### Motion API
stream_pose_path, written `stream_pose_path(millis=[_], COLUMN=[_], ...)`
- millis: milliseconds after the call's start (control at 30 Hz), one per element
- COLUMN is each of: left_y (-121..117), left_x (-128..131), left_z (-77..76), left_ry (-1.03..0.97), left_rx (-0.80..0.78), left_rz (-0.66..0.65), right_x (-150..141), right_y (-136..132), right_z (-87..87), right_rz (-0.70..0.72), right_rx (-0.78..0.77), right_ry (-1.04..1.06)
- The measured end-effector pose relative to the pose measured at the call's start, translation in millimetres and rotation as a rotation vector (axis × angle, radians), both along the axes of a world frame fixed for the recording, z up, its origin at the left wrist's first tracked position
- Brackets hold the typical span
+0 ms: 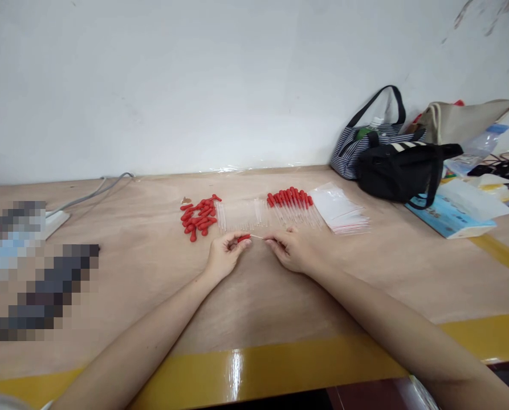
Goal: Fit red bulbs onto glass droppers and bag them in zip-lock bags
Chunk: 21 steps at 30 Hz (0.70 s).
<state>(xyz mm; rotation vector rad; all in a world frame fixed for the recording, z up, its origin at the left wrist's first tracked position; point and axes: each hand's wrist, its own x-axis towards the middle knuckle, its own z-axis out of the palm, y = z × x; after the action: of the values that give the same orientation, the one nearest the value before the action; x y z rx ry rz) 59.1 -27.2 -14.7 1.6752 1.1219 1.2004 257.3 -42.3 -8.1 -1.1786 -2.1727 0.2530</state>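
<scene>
Behind the light-brown surface (254,307) stands a white wall (194,85), and yellow tape (280,361) runs along the near edge. Both of the person's forearms reach forward over the surface, and the hands meet near the middle. The left hand (226,253) pinches a red bulb (244,238) between thumb and fingers. The right hand (290,250) has its fingertips closed on the other end of a thin tube (257,237), which spans the small gap between the hands, lying nearly level, its left end at the bulb. Just beyond the left hand lies a loose pile of red bulbs (188,216). To the right of the pile, clear tubes (258,212) lie side by side, then a row of capped tubes (292,199) with their red ends toward the wall. Next to these is a fanned stack of plastic bags (339,208). Farther right, a black bag (391,171) leans in front of a striped bag (346,151), with a blue box (451,216) near it. At the far left, a grey cable (78,196) runs toward the wall beside pixelated, unreadable shapes.
</scene>
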Motion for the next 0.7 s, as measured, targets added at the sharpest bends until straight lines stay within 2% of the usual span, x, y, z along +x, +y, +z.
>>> stream_pose_path(millis=[200, 400, 533, 700], left_y=[-3.6, -9.0, -9.9, -11.6], left_x=[-4.9, -7.1, -8.4, -8.2], left_z=[1.2, 6.9, 10.2, 11.6], left_ry=[0.212, 0.379, 0.427, 0.431], left_rx=[0.126, 0.259, 0.365, 0.378], left_rz=[-0.072, -0.166, -0.17, -0.209], right_x=[9.9, 11.9, 6.9, 2.6], right_y=[5.0, 1.1, -2.7, -3.3], right_z=[2.8, 10.8, 8.9, 4.7], right_rz=[0.043, 0.075, 0.054, 0.065], right_rx=[-0.059, 0.022, 0.064, 0.005], right_ry=[-0.037, -0.197, -0.162, -0.137])
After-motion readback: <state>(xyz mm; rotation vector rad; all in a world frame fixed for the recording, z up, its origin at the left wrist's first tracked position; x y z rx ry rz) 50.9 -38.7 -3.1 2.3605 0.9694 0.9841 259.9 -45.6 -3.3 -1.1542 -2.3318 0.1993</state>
